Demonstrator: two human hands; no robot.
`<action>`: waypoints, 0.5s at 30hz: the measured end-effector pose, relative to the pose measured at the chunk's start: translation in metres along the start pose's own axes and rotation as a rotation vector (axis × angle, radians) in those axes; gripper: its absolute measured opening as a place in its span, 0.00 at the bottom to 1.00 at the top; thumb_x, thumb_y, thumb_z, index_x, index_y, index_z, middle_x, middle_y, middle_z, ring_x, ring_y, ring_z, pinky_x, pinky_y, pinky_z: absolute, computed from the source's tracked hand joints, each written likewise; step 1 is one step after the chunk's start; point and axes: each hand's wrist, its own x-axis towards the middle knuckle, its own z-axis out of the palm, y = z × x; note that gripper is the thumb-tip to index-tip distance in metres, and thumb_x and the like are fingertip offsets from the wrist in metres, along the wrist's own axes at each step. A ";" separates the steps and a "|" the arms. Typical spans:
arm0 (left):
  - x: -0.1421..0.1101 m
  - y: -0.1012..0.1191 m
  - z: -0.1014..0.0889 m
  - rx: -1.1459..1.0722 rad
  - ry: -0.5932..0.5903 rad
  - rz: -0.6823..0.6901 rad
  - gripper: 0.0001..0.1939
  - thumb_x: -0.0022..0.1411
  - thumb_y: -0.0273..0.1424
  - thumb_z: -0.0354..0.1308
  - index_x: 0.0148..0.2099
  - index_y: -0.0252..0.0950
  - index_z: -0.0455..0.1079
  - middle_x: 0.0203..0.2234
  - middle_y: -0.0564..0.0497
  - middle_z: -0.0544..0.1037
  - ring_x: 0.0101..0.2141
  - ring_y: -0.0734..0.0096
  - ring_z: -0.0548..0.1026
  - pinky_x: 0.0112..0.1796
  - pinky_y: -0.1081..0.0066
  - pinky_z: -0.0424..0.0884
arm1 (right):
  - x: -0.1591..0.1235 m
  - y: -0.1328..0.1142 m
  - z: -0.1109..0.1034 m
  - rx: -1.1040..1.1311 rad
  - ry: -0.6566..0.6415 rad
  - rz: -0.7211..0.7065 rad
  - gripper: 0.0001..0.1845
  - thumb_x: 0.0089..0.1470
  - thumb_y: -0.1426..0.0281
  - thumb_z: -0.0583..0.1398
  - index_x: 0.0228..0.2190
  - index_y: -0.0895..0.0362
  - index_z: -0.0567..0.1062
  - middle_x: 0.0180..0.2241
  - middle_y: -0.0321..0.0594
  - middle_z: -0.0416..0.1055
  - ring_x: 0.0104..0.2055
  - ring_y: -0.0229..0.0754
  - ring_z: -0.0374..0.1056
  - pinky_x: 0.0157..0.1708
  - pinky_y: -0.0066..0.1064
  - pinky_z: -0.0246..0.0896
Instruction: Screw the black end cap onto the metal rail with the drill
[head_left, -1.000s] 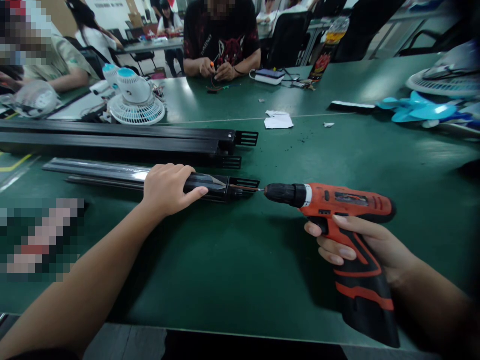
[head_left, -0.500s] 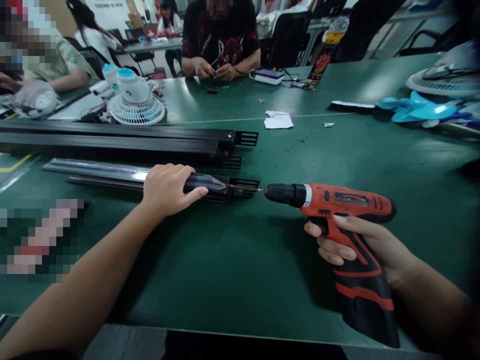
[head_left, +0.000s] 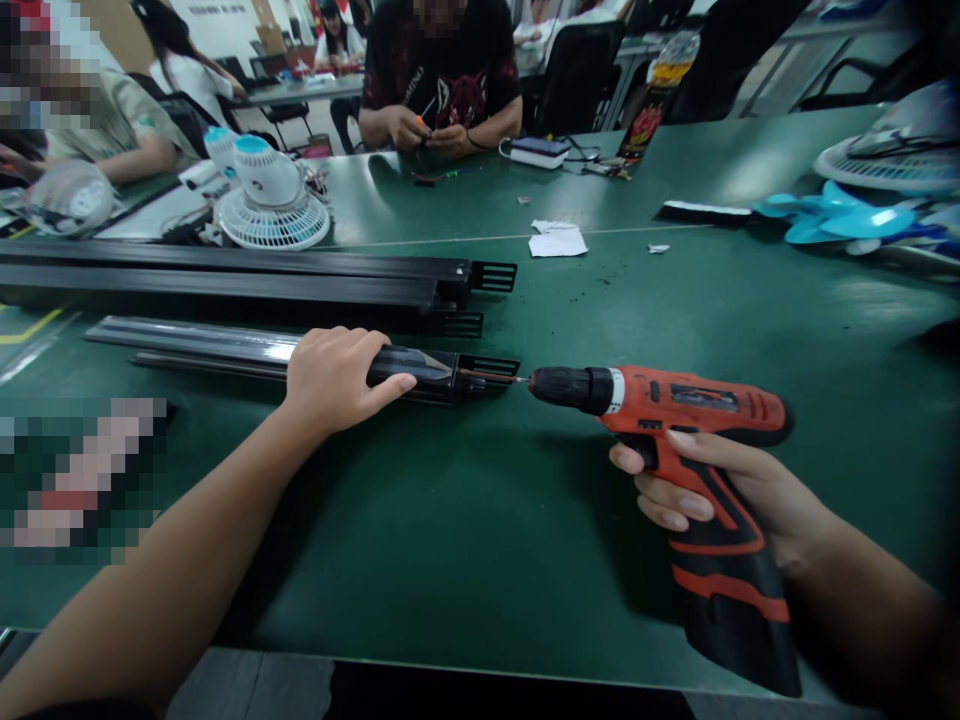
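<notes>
An orange and black cordless drill point(head_left: 697, 400) is in my right hand point(head_left: 720, 480), its fingers wrapped round the grip below the trigger. The drill lies level and points left. From its chuck a thin bit point(head_left: 487, 376) reaches to the right end of a long black metal profile point(head_left: 420, 375), beside a slotted end bracket point(head_left: 491, 366). Whether the tip touches a screw is too small to tell. Across the top of that profile my left hand point(head_left: 337, 375) is closed, thumb along the near side, pressing it on the green table point(head_left: 465, 560).
Behind lie further black profiles point(head_left: 225, 285) with slotted ends. A white fan point(head_left: 270, 195) stands at the back left, blue fan blades point(head_left: 840, 215) at the right. Paper scraps point(head_left: 557, 240) lie mid-table. Across the table a person point(head_left: 442, 80) handles small parts. A bottle point(head_left: 660, 90) stands behind.
Both my hands, the drill and the profile stay practically where they were. Across the table the person's hands have shifted slightly.
</notes>
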 end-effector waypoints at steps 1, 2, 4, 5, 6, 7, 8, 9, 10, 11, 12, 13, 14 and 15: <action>0.000 0.000 0.000 0.002 -0.003 0.001 0.40 0.71 0.64 0.43 0.48 0.36 0.81 0.37 0.39 0.85 0.38 0.45 0.81 0.42 0.52 0.71 | 0.000 0.000 0.000 -0.003 -0.008 0.009 0.20 0.50 0.54 0.76 0.31 0.58 0.84 0.15 0.31 0.63 0.19 0.35 0.55 0.24 0.29 0.64; 0.000 0.000 0.000 0.003 -0.004 0.001 0.39 0.71 0.64 0.43 0.48 0.36 0.81 0.37 0.40 0.85 0.38 0.46 0.81 0.42 0.52 0.71 | 0.000 0.000 0.000 -0.003 -0.011 0.012 0.20 0.50 0.54 0.76 0.32 0.58 0.84 0.15 0.31 0.63 0.19 0.35 0.55 0.24 0.29 0.64; 0.000 0.000 0.000 0.003 -0.004 0.000 0.38 0.71 0.63 0.43 0.48 0.37 0.81 0.37 0.40 0.85 0.38 0.47 0.81 0.42 0.53 0.70 | 0.000 0.000 -0.001 -0.001 -0.013 0.005 0.19 0.50 0.54 0.76 0.32 0.58 0.84 0.15 0.31 0.64 0.19 0.34 0.54 0.24 0.29 0.64; 0.000 0.000 0.000 0.002 -0.002 0.000 0.38 0.71 0.63 0.44 0.48 0.38 0.81 0.37 0.41 0.85 0.38 0.47 0.81 0.42 0.53 0.70 | 0.000 0.000 -0.001 0.000 -0.012 -0.001 0.19 0.51 0.55 0.75 0.32 0.58 0.84 0.16 0.31 0.64 0.19 0.33 0.54 0.24 0.28 0.64; 0.000 0.000 0.000 0.000 0.000 0.000 0.38 0.71 0.63 0.44 0.48 0.38 0.81 0.37 0.41 0.85 0.38 0.47 0.81 0.42 0.53 0.70 | 0.000 0.000 -0.001 -0.001 -0.010 -0.007 0.19 0.51 0.55 0.75 0.32 0.58 0.84 0.16 0.31 0.65 0.19 0.33 0.53 0.24 0.29 0.64; 0.000 0.000 0.000 -0.003 0.003 -0.001 0.37 0.71 0.63 0.44 0.47 0.38 0.81 0.37 0.41 0.85 0.38 0.47 0.81 0.42 0.53 0.70 | 0.000 0.000 -0.001 -0.004 -0.010 -0.011 0.19 0.51 0.55 0.75 0.32 0.58 0.83 0.16 0.31 0.65 0.19 0.33 0.52 0.24 0.29 0.64; 0.000 0.000 0.000 -0.006 0.004 -0.001 0.38 0.71 0.63 0.44 0.47 0.38 0.81 0.36 0.41 0.85 0.38 0.47 0.81 0.42 0.53 0.70 | 0.000 0.001 -0.002 -0.012 -0.015 -0.011 0.19 0.51 0.54 0.75 0.32 0.57 0.83 0.16 0.31 0.64 0.19 0.33 0.52 0.24 0.29 0.64; 0.000 -0.001 0.000 -0.009 0.004 -0.002 0.38 0.70 0.63 0.44 0.47 0.38 0.81 0.36 0.41 0.85 0.38 0.46 0.81 0.42 0.53 0.70 | 0.000 0.001 -0.002 -0.021 -0.019 -0.009 0.19 0.51 0.54 0.75 0.32 0.57 0.83 0.16 0.30 0.63 0.19 0.34 0.53 0.24 0.29 0.64; 0.000 -0.001 0.000 -0.011 0.003 -0.004 0.38 0.70 0.63 0.44 0.47 0.37 0.81 0.36 0.40 0.85 0.38 0.46 0.81 0.42 0.53 0.70 | 0.000 0.001 -0.002 -0.027 -0.022 -0.008 0.19 0.52 0.54 0.75 0.33 0.57 0.83 0.15 0.30 0.62 0.19 0.34 0.53 0.24 0.30 0.64; 0.000 0.000 0.000 -0.012 0.002 -0.007 0.38 0.70 0.63 0.44 0.48 0.37 0.81 0.37 0.40 0.85 0.39 0.45 0.81 0.42 0.53 0.70 | 0.000 0.001 -0.003 -0.030 -0.024 -0.007 0.19 0.52 0.53 0.74 0.33 0.57 0.83 0.15 0.30 0.62 0.19 0.34 0.52 0.24 0.30 0.64; 0.000 0.000 0.000 -0.013 -0.001 -0.009 0.38 0.70 0.63 0.44 0.48 0.37 0.81 0.37 0.40 0.85 0.39 0.45 0.81 0.42 0.52 0.70 | 0.000 0.001 -0.003 -0.030 -0.024 -0.009 0.19 0.52 0.53 0.74 0.33 0.57 0.83 0.15 0.30 0.62 0.19 0.34 0.52 0.24 0.30 0.64; 0.000 0.000 0.000 -0.012 -0.003 -0.010 0.38 0.70 0.63 0.44 0.48 0.37 0.81 0.37 0.40 0.85 0.39 0.45 0.81 0.42 0.52 0.70 | 0.000 0.001 -0.003 -0.027 -0.021 -0.010 0.19 0.52 0.53 0.74 0.33 0.57 0.83 0.16 0.30 0.62 0.19 0.34 0.52 0.24 0.30 0.64; 0.000 0.000 0.000 -0.012 -0.006 -0.012 0.38 0.70 0.63 0.44 0.48 0.37 0.81 0.37 0.40 0.85 0.39 0.46 0.81 0.42 0.52 0.70 | 0.000 0.002 -0.004 -0.023 -0.015 -0.010 0.19 0.52 0.53 0.74 0.33 0.57 0.83 0.16 0.30 0.63 0.19 0.34 0.52 0.24 0.30 0.64; 0.000 0.000 0.000 -0.014 -0.008 -0.014 0.38 0.70 0.63 0.44 0.48 0.37 0.81 0.37 0.40 0.85 0.39 0.46 0.81 0.42 0.53 0.70 | -0.001 0.002 -0.004 -0.021 -0.009 -0.008 0.19 0.52 0.53 0.74 0.33 0.57 0.83 0.16 0.30 0.63 0.19 0.34 0.52 0.24 0.30 0.64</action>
